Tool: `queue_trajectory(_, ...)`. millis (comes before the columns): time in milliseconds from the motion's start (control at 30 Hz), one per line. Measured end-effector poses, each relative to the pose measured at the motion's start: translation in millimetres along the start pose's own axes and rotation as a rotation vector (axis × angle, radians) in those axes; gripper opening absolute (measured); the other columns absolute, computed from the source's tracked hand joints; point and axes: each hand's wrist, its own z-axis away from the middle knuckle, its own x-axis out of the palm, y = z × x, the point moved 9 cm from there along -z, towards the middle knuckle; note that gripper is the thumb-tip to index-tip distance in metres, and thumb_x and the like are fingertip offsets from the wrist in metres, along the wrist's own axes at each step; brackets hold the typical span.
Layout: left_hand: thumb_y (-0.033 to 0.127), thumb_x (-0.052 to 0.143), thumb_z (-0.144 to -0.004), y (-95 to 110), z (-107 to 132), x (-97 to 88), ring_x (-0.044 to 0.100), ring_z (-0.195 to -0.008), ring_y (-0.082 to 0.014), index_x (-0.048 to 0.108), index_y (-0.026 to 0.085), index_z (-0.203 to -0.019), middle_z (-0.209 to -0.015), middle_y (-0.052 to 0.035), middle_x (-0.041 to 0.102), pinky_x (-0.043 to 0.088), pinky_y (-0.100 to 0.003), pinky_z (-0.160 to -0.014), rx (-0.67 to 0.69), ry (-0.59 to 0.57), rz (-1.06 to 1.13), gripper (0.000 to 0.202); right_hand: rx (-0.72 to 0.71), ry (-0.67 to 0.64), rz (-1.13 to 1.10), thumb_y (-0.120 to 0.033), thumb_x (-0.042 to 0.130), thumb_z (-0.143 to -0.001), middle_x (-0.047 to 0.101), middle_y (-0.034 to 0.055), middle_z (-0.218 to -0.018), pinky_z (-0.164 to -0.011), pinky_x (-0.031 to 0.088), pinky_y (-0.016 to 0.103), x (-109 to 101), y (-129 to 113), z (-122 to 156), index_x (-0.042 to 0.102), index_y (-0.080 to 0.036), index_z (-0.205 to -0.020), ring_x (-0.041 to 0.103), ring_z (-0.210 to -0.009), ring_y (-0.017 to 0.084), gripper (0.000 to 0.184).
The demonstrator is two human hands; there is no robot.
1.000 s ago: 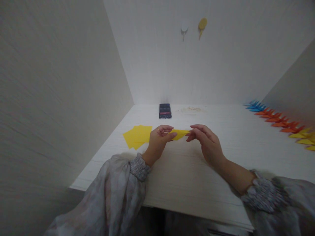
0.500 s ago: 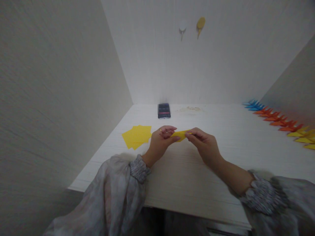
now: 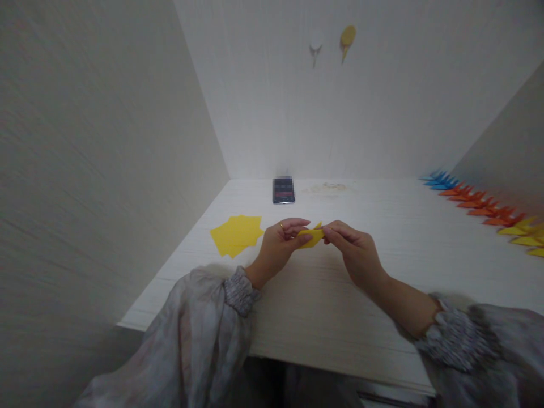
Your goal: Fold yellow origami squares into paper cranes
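A small folded piece of yellow paper (image 3: 312, 238) is held between my two hands above the table. My left hand (image 3: 281, 245) pinches its left part, thumb in front and fingers behind. The thumb and index finger of my right hand (image 3: 352, 245) are closed at the paper's right end. A narrow point of the paper sticks up near the right fingertips. Left of my left hand lies a loose stack of yellow paper sheets (image 3: 237, 235), flat on the table.
A phone (image 3: 283, 190) stands near the back wall. Along the right side runs a row of folded paper pieces: blue (image 3: 441, 180), orange (image 3: 480, 202) and yellow (image 3: 527, 232). Two hooks, one white (image 3: 315, 44) and one yellow (image 3: 347, 37), are on the wall. The white table (image 3: 340, 323) ends in front of me.
The paper's right side has changed shape, and a point now stands up from it. My right fingertips have shifted slightly at its right end. My left hand keeps its hold.
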Motion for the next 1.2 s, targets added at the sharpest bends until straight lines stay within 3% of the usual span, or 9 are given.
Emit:
queue_trajectory(233,0.024,0.069,-0.059,3.3,0.9,1.3,0.061,-0.065,-0.0107,0.059,0.015,-0.088,-0.069,0.0,0.065,0.049,-0.025,-0.064,-0.008,0.02,0.007,0.032,0.064,0.032,0.005,-0.029,0.05,-0.078,0.054,-0.0002,-0.067,-0.064,0.038,0.027,0.2,6.4,-0.4,0.059,-0.019,-0.065,0.048,-0.066,0.013,0.019)
queue_trajectory(400,0.024,0.07,-0.058,-1.0,2.5,-7.5,0.059,-0.06,-0.0092,0.059,0.015,-0.086,-0.068,0.0008,0.065,0.049,-0.024,-0.062,-0.019,0.069,-0.017,0.032,0.129,0.274,-0.016,-0.031,0.055,-0.073,0.051,-0.0008,-0.062,-0.063,0.039,0.028,-29.1,23.9,-2.9,0.063,-0.019,-0.073,0.047,-0.063,0.013,0.014)
queue_trajectory(467,0.024,0.071,-0.057,-2.8,3.0,-10.1,0.059,-0.06,-0.009,0.059,0.014,-0.086,-0.068,0.0009,0.064,0.049,-0.024,-0.063,-0.024,0.082,-0.014,0.033,0.138,0.304,-0.077,-0.032,0.057,-0.072,0.052,-0.0006,-0.063,-0.065,0.04,0.028,-33.8,28.7,-3.8,0.062,-0.019,-0.072,0.048,-0.064,0.013,0.015)
queue_trajectory(600,0.024,0.071,-0.057,-2.4,3.4,-8.2,0.06,-0.061,-0.0094,0.058,0.014,-0.087,-0.069,0.0005,0.064,0.05,-0.025,-0.063,-0.029,0.077,0.017,0.034,0.214,0.128,-0.251,-0.04,0.053,-0.074,0.057,0.0012,-0.074,-0.068,0.042,0.03,-10.2,33.1,-4.1,0.061,-0.02,-0.081,0.052,-0.068,0.013,0.023)
queue_trajectory(700,0.024,0.071,-0.056,-2.4,3.0,-1.6,0.059,-0.061,-0.0095,0.056,0.014,-0.088,-0.069,0.0004,0.063,0.049,-0.024,-0.062,-0.048,0.033,0.036,0.037,0.284,-0.047,-0.204,-0.037,0.06,-0.068,0.059,0.0003,-0.071,-0.066,0.042,0.028,12.4,33.1,0.1,0.061,-0.018,-0.076,0.053,-0.067,0.013,0.02)
queue_trajectory(900,0.022,0.072,-0.055,-22.6,1.3,-0.6,0.059,-0.06,-0.0099,0.05,0.015,-0.096,-0.069,-0.0002,0.062,0.047,-0.024,-0.06,-0.189,-0.028,-0.034,0.046,0.336,-0.061,0.046,-0.037,0.057,-0.067,0.056,-0.0007,-0.055,-0.052,0.037,0.025,7.8,44.0,1.9,0.058,-0.017,-0.058,0.048,-0.053,0.011,0.022)
queue_trajectory(1033,0.024,0.07,-0.058,-25.8,-2.1,-9.5,0.056,-0.059,-0.0075,0.047,0.017,-0.1,-0.081,-0.0021,0.059,0.046,-0.023,-0.057,-0.136,-0.026,-0.314,0.048,0.33,-0.082,0.282,-0.034,0.052,-0.069,0.051,-0.0018,-0.046,-0.046,0.032,0.023,1.8,48.6,-1.6,0.057,-0.017,-0.05,0.044,-0.046,0.011,0.026)
queue_trajectory(1200,0.025,0.061,-0.067,-14.1,-1.8,-4.7,0.052,-0.064,-0.0089,0.057,0.015,-0.087,-0.09,-0.0047,0.051,0.047,-0.025,-0.059,0.042,-0.08,-0.776,0.023,0.273,-0.182,0.64,-0.029,0.048,-0.07,0.053,-0.0009,-0.045,-0.044,0.029,0.023,4.7,47.5,-5.5,0.059,-0.018,-0.049,0.046,-0.046,0.012,0.025)
